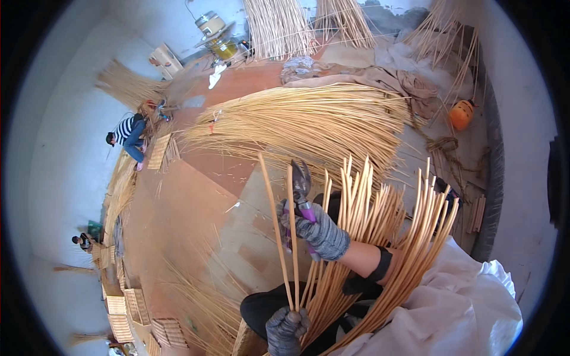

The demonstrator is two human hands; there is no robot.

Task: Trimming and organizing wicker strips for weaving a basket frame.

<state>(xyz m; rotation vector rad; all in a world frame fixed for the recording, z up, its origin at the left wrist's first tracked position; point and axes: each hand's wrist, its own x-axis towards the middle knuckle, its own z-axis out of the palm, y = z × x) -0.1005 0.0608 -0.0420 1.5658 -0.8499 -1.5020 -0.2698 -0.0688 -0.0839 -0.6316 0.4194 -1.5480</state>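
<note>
My left hand [287, 330], in a grey glove, is closed round the lower part of two long peeled wicker rods [295, 237]. My right hand [323, 231], also gloved in grey, grips a pair of pruning shears [301, 190] with purple handles and dark blades. The shears are beside the upper part of the two rods, with the blades pointing up and away from me. Whether the blades touch a rod I cannot tell. Thick bunches of upright wicker rods [356, 202] lean against my lap, around and behind my right forearm.
A big spread pile of wicker rods [314, 115] lies on the floor ahead. Bundles [276, 29] lean on the far wall. Two people [126, 135] work at the left among woven panels [120, 326]. An orange round object [461, 114] and coiled rope [442, 144] are at the right.
</note>
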